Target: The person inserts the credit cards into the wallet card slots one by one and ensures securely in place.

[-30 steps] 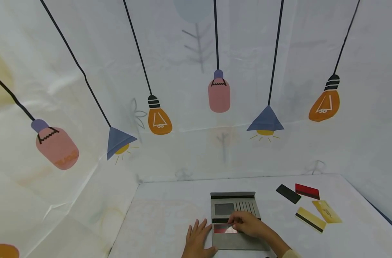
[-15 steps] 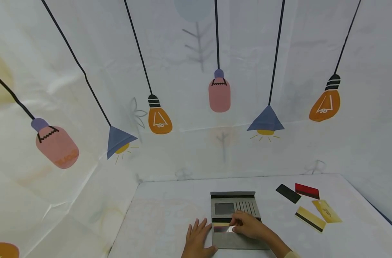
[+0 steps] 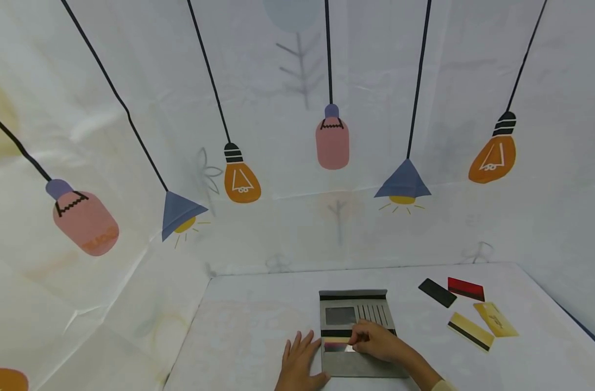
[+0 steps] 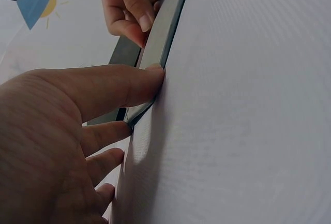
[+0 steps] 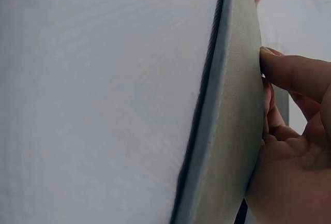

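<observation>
Now our head view shows the red card (image 3: 333, 347) sitting lower in the wallet (image 3: 351, 364) than a second ago, baring a yellow strip (image 3: 335, 339) above; we judge it is seating. Our right hand (image 3: 375, 342) pinches its 3 o'clock end; our left hand (image 3: 299, 365) lies spread at the wallet's 8 o'clock. From the left wrist, its thumb touches the wallet's edge; from the right, we cannot see the card.

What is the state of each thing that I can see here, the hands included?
Grey wallet, unfolded on the white table
Right hand, fingers curled, apparently pinching the reddish card
Reddish card, at the wallet's lower half; how far inserted, cannot tell
Left hand, fingers spread, thumb on the wallet's edge
Black card, lying flat
Red card, lying flat
Striped yellow card, lying flat
Gold card, lying flat
</observation>
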{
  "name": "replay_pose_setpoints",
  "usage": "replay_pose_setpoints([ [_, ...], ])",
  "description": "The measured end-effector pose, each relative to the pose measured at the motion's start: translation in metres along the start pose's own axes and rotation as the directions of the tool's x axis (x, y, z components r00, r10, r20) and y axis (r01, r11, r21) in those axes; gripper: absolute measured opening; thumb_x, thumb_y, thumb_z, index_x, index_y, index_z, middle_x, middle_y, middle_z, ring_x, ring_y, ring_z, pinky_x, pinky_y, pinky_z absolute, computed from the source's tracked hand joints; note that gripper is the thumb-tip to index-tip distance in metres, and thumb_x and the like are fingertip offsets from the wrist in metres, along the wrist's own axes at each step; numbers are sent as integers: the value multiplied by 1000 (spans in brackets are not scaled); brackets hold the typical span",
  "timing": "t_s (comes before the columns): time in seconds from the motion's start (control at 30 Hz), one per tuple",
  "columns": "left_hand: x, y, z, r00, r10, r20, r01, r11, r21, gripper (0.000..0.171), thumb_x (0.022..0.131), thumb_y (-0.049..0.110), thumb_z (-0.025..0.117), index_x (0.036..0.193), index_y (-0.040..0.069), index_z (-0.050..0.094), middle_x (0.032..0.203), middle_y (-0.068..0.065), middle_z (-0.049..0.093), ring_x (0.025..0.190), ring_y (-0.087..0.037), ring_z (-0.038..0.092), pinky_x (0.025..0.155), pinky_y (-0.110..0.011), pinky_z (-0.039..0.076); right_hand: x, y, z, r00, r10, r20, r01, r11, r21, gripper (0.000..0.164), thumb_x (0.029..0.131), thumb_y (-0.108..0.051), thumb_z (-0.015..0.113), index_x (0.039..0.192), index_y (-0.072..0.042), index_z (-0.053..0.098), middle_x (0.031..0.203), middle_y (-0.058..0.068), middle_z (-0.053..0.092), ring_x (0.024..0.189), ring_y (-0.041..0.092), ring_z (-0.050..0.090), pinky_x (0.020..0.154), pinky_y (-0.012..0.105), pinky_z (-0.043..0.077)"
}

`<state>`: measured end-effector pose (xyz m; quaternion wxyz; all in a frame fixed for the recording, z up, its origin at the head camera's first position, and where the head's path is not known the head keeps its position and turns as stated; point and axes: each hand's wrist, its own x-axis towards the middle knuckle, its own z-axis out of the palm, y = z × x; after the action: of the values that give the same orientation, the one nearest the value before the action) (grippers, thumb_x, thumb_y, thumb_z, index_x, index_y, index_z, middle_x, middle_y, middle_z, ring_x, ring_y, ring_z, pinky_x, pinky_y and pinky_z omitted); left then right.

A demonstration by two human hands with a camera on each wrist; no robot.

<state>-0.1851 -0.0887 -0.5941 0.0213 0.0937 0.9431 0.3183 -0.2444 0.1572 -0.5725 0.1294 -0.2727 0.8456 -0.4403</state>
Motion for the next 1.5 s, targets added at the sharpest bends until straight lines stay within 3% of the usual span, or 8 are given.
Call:
replay_pose_setpoints([
  [0.83,0,0,2,1000,1,12,0,1000,-12,71,65,41,79,127,15,56,145,-8,43,140,-39,22,108,-68,5,-3,5,-1,998,-54,31,56,996,-74,7,89,-20,60,87,-24,65,88,-11,55,78,0,47,66,17,43],
  [1.33,1,1,0,999,-23,27,23,999,-23,72,65,40,79,127,14,56,145,-9,42,140,-40,22,108,-68,4,-4,1,-3,993,-112,39,115,992,-61,7,90,-17,59,87,-20,65,89,-7,56,78,-1,47,65,17,43],
  [1.5,1,1,2,999,-30,20,30,1000,-6,73,63,40,80,127,15,56,145,-9,42,140,-40,22,107,-69,4,-5,-1,-2,996,-87,21,88,993,-84,6,90,-18,59,88,-21,65,88,-8,55,77,-1,46,65,17,43],
])
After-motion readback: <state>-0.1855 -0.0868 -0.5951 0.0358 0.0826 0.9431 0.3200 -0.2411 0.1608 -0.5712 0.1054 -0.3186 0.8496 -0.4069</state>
